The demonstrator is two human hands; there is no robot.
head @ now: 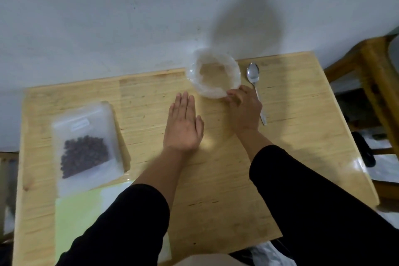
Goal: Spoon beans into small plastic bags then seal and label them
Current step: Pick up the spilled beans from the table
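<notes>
Beans (84,155) bagged far left on surface (291,136); right grip (245,108) pinching empty bowl (214,74) rim, spoon (255,88) just beside, handle pointing back. Left grip (183,125) flat, holding nothing.

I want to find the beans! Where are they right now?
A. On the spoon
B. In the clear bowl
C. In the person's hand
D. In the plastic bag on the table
D: the dark beans lie inside the plastic bag flat on the table.
</notes>
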